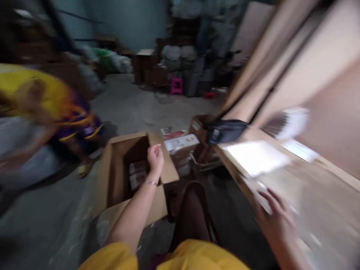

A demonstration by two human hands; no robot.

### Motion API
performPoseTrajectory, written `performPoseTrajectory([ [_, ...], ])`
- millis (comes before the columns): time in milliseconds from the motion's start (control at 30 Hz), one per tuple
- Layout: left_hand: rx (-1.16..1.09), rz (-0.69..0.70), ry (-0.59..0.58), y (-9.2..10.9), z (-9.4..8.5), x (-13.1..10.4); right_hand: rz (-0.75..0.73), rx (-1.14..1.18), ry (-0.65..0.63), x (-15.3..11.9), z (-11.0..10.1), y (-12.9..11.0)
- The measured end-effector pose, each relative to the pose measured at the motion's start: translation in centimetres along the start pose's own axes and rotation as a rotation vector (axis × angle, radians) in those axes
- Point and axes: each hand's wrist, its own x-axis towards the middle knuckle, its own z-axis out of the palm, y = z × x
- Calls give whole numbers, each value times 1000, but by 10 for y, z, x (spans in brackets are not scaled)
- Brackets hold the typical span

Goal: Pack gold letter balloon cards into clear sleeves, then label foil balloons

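My left hand [155,159], with a bracelet at the wrist, is closed in a loose fist above the right flap of an open cardboard box [114,174]. Nothing shows in its fingers. Inside the box lie several small printed packages [137,174], partly hidden by the box wall. Over the wooden table on the right is my right hand [277,221], smeared by motion, its fingers apart. Close to its fingertips is a thin, clear plastic-looking piece [263,200]. A bright white sheet or stack of paper [257,157] lies just beyond.
A black pouch [227,131] rests at the far end of the wooden table [323,210]. A white-topped box [181,142] stands between table and carton. At left, a person in yellow [42,93] bends over a large pale sack [25,153]. A pink stool [176,86] stands farther back.
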Motion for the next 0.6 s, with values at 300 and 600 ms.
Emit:
performPoseTrajectory([
  [300,-85,890,-1051,104,77,-239,424,-7,139,-100,-147,65],
  [600,123,1277,-1339,166,230,-263,609,18,-88,-145,-199,102],
])
